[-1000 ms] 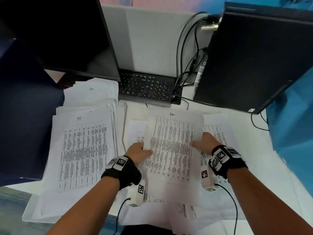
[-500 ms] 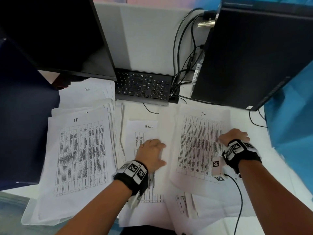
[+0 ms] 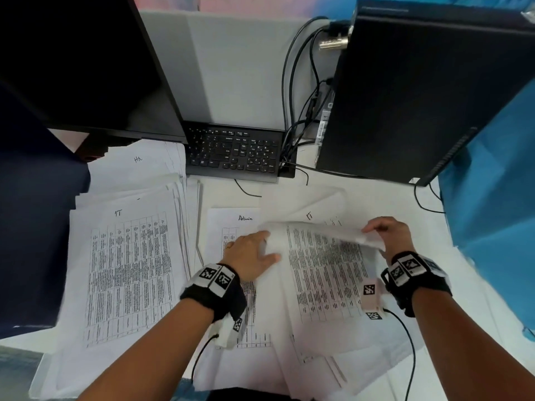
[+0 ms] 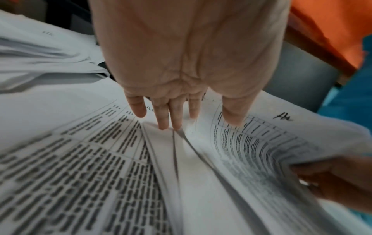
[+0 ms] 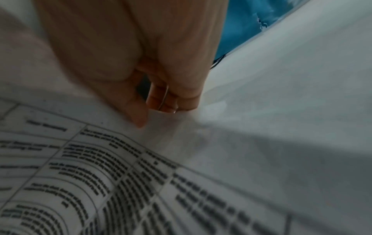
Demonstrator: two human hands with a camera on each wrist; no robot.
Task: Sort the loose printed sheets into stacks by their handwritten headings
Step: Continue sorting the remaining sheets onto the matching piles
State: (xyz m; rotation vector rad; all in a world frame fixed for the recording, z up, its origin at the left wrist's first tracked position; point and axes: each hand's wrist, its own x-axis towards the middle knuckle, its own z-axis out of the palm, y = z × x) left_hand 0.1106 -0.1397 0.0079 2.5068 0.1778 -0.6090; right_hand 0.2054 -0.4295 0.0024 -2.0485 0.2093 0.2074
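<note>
Your right hand (image 3: 386,234) pinches the far right corner of the top sheet (image 3: 324,270) in the loose pile at the centre-right of the worktop (image 3: 477,299), thumb against curled fingers (image 5: 171,101), and that far edge is lifted and curling back toward you. The sheet's heading reads something like "HR" in the left wrist view; I cannot make it out for certain. Your left hand (image 3: 252,253) lies flat with fingers (image 4: 163,117) straight and relaxed, touching the sheet's left margin where it overlaps the Admin sheet (image 3: 231,227).

This is one sheet of ordinary printer paper: very light, limp, and it bows under its own weight as soon as one edge leaves the pile. Held by a single corner it is likely to flop, and it could crease at the pinch. It slides easily over the sheets below, so it may drag a neighbour along; your flat left hand is well placed to keep the lower sheets down.

A second hold on the opposite edge, or a grip at the middle of the long side, would keep it flat while you carry it. If the heading is HR, it belongs on the HR stack (image 3: 139,166) at the far left, behind the IT stack (image 3: 124,270). Beneath the lifted edge another sheet headed IT (image 3: 309,217) shows.
</note>
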